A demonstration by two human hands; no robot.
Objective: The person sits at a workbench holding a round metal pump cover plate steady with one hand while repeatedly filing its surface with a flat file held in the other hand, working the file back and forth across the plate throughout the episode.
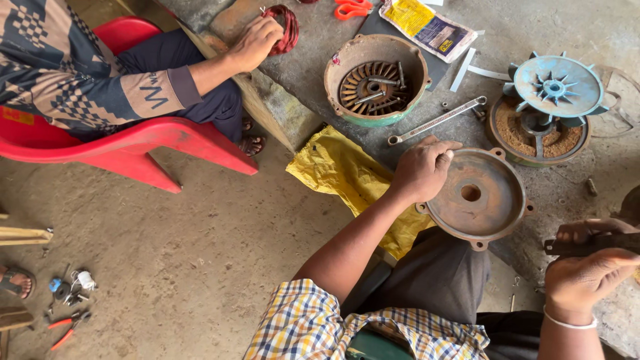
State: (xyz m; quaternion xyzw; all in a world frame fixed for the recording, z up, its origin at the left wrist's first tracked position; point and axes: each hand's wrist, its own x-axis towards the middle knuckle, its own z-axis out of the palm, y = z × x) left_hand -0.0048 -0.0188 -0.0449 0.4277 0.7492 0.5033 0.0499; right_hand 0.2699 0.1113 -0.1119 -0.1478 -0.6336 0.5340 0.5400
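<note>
Left hand: the left hand (pixel 422 168) reaches forward from a checked sleeve, forearm slanting up across the lap, knuckles up, fingers curled over the near-left rim of the rusty round cover (pixel 479 197), gripping it.
Right hand: the right hand (pixel 590 270) sits low to the right of that cover, wrist bent, white bangle on the wrist, fingers closed around a dark bar-shaped tool (pixel 587 245).
Cover: lies flat on the tabletop (pixel 587 180) at its near edge, centre hole up, between the two hands.
Beyond the left hand: a wrench (pixel 437 121) lies just past the knuckles; further off, a green-rimmed housing (pixel 375 80) holding bolts.
Beyond the right hand: a blue fan (pixel 557 87) on a rusty ring.
Left of the left hand: a yellow cloth (pixel 347 177) hangs over the tabletop edge; bare floor beyond.
Other person: a hand (pixel 253 41) rests on a red wire coil (pixel 285 28) at the far tabletop corner, well apart.
</note>
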